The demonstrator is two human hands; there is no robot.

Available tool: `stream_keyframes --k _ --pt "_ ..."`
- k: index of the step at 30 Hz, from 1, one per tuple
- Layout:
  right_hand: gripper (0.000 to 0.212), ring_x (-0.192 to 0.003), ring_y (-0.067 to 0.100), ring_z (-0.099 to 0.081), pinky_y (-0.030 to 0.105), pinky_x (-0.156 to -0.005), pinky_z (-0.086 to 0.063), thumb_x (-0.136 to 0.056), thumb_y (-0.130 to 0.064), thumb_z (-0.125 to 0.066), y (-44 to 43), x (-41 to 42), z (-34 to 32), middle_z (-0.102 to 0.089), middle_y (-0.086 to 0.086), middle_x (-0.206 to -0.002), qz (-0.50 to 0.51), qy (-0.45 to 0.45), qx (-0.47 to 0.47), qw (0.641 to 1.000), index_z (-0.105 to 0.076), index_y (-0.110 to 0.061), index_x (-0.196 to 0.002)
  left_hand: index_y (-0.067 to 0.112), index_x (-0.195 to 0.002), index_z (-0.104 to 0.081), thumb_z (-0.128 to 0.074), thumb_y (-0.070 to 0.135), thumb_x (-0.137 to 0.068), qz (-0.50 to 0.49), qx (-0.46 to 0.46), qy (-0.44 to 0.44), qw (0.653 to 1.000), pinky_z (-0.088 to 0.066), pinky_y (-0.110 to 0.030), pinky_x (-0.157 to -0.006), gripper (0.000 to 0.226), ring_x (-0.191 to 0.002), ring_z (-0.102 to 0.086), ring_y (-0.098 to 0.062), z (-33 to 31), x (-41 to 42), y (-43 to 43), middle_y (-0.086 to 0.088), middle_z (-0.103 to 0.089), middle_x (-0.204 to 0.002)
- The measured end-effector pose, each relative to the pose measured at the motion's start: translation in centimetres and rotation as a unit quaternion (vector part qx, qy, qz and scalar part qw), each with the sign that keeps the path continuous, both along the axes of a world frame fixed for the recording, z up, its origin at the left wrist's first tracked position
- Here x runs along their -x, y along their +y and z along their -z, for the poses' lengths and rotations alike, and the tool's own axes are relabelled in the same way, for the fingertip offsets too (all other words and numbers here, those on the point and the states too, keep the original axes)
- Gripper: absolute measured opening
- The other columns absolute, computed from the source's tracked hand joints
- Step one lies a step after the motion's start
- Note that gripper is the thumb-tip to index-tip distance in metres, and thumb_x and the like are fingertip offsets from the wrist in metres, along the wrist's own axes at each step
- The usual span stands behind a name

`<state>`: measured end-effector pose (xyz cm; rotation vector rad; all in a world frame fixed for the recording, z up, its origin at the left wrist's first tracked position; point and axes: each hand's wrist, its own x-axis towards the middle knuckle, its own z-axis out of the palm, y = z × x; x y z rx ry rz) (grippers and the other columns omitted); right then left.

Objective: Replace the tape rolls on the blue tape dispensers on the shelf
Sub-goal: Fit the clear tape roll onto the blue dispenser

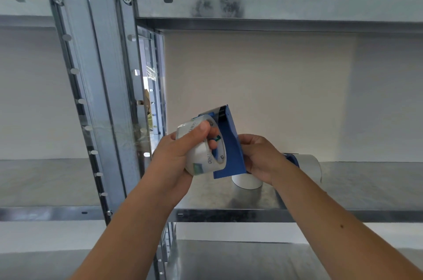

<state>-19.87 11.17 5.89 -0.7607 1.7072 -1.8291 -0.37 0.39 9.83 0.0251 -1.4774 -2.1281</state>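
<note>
Left hand point(176, 156) grips clear tape roll point(201, 161), thumb across its top, fingers curled into the core. Roll sits against the blue dispenser point(229, 142), just right of that hand. Right hand point(258, 156) clasps the dispenser's far side, serrated end up. Behind right hand: second dispenser point(293, 158) with white roll point(309, 165) on metal shelf point(366, 188). Below the hands, white core point(246, 183) stands on the shelf.
</note>
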Motion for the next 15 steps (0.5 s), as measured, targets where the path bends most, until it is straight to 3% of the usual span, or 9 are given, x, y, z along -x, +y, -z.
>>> stream_keyframes --k 5,7,10,13,15 --pt "0.033 -0.103 0.049 -0.071 0.060 -0.098 -0.053 -0.102 -0.001 -0.055 0.9 -1.0 0.8 -0.080 0.016 -0.106 -0.010 0.091 -0.016 0.996 -0.081 -0.022 -0.104 0.017 -0.091 -0.082 -0.086 0.044 -0.069 0.005 -0.004 -0.004 1.000 -0.063 -0.033 -0.075 0.035 -0.072 -0.071 -0.013 -0.1 0.2 -0.5 -0.005 -0.077 -0.088" --pt "0.042 -0.110 0.043 -0.071 0.061 -0.102 -0.051 -0.099 0.008 -0.053 1.3 -1.1 0.7 -0.081 0.010 -0.108 -0.037 0.098 -0.019 0.994 -0.078 -0.023 -0.110 0.016 -0.093 -0.081 -0.085 0.043 -0.071 0.006 -0.011 0.000 1.000 -0.063 -0.034 -0.076 0.035 -0.073 -0.071 -0.014 -0.2 0.4 -0.7 -0.006 -0.077 -0.089" --pt "0.066 -0.112 0.037 -0.071 0.047 -0.096 -0.060 -0.081 0.024 -0.045 1.7 -1.2 0.4 -0.078 0.019 -0.115 -0.082 0.046 0.011 0.995 -0.072 -0.021 -0.121 0.014 -0.098 -0.080 -0.081 0.042 -0.078 0.004 -0.018 -0.004 1.000 -0.062 -0.034 -0.074 0.034 -0.074 -0.072 -0.016 -0.5 0.7 -0.9 -0.007 -0.076 -0.090" --pt "0.077 -0.110 0.039 -0.068 0.042 -0.090 -0.059 -0.074 0.015 -0.051 2.0 -1.6 0.5 -0.067 0.036 -0.126 -0.118 -0.029 0.055 0.991 -0.055 -0.018 -0.143 0.013 -0.098 -0.078 -0.073 0.044 -0.086 0.007 -0.021 -0.014 1.000 -0.060 -0.034 -0.076 0.034 -0.076 -0.072 -0.017 -1.0 1.2 -1.4 -0.006 -0.076 -0.087" --pt "0.079 -0.112 0.038 -0.068 0.043 -0.091 -0.059 -0.076 0.009 -0.061 2.1 -1.9 0.6 -0.067 0.034 -0.126 -0.142 -0.054 0.067 0.986 -0.049 -0.025 -0.147 0.012 -0.097 -0.076 -0.069 0.042 -0.093 0.005 -0.032 -0.008 0.999 -0.060 -0.035 -0.078 0.031 -0.079 -0.072 -0.019 -1.1 1.6 -1.7 -0.007 -0.076 -0.087"
